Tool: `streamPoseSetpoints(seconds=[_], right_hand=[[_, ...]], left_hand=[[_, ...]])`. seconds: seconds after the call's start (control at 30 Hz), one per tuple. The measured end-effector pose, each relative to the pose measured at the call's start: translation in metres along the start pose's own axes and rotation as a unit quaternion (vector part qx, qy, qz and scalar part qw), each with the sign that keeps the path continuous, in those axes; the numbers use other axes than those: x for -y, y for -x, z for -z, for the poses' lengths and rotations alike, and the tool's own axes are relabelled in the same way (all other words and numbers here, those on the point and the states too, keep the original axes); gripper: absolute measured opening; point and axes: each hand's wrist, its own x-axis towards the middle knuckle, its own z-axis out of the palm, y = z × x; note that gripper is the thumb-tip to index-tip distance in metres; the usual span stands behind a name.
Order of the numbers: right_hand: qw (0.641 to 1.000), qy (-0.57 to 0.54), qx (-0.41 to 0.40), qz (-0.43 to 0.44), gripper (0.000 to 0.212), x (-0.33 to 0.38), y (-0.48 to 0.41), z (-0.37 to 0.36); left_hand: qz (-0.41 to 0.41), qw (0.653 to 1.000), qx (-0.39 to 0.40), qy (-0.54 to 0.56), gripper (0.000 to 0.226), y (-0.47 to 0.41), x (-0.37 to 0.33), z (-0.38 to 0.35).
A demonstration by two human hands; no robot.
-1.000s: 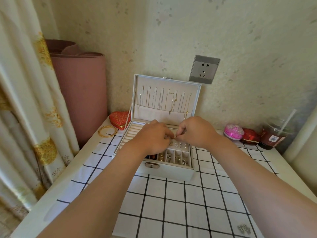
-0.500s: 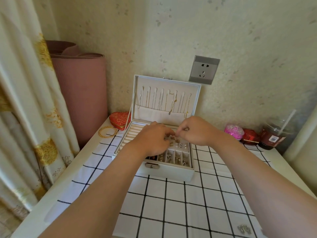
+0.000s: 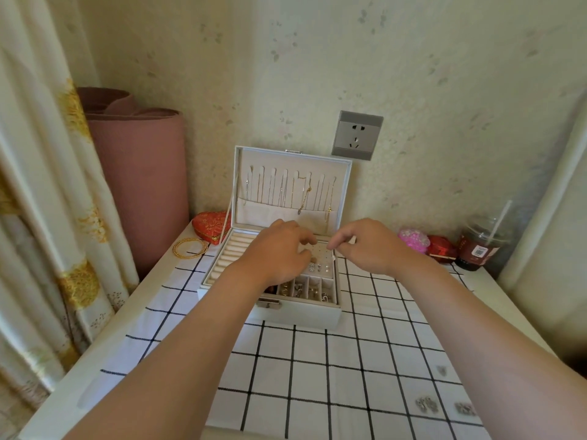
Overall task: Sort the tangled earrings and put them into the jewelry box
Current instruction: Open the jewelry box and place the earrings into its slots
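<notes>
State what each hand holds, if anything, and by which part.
It cannot be told. The right hand pinches thumb to forefinger over the jewelry box, but anything in that grip is too small to see. The left hand, fingers curled, shows nothing.

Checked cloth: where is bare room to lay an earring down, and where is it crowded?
Free: the cloth in front of the jewelry box, and the strip left of it, below the gold bangles. Crowded: the near right corner with loose earrings; the back right with pink ornament, red box and drink cup.
</notes>
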Motion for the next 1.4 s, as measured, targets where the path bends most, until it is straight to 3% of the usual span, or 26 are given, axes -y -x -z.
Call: streamPoseSetpoints(seconds=[0.2, 0.37, 0.57, 0.67, 0.93, 1.13, 1.4], right_hand=[[0.998, 0.024, 0.031, -0.049, 0.022, -0.016, 0.057, 0.012], [0.989, 0.024, 0.114, -0.096, 0.024, -0.031, 0.110, 0.023], [0.967, 0.062, 0.203, -0.140, 0.028, -0.050, 0.153, 0.033], [0.956, 0.069, 0.246, -0.147, 0.020, -0.054, 0.164, 0.033], [0.946, 0.073, 0.276, -0.151, 0.016, -0.047, 0.170, 0.026], [0.943, 0.093, 0.289, -0.133, 0.011, -0.039, 0.165, 0.018], [0.970, -0.026, 0.199, -0.140, 0.007, -0.036, 0.151, 0.025]], left_hand=[[-0.042, 0.998, 0.008, 0.045, 0.014, 0.013, -0.047, -0.010], [-0.078, 0.990, 0.110, 0.041, 0.011, 0.032, -0.093, -0.033], [-0.123, 0.962, 0.243, 0.022, 0.023, 0.054, -0.140, -0.070], [-0.114, 0.948, 0.298, 0.020, 0.032, 0.059, -0.154, -0.080], [-0.098, 0.951, 0.293, -0.001, 0.013, 0.060, -0.157, -0.091], [-0.074, 0.952, 0.296, -0.011, 0.014, 0.054, -0.141, -0.090], [-0.056, 0.962, 0.260, 0.066, 0.013, 0.039, -0.123, -0.064]])
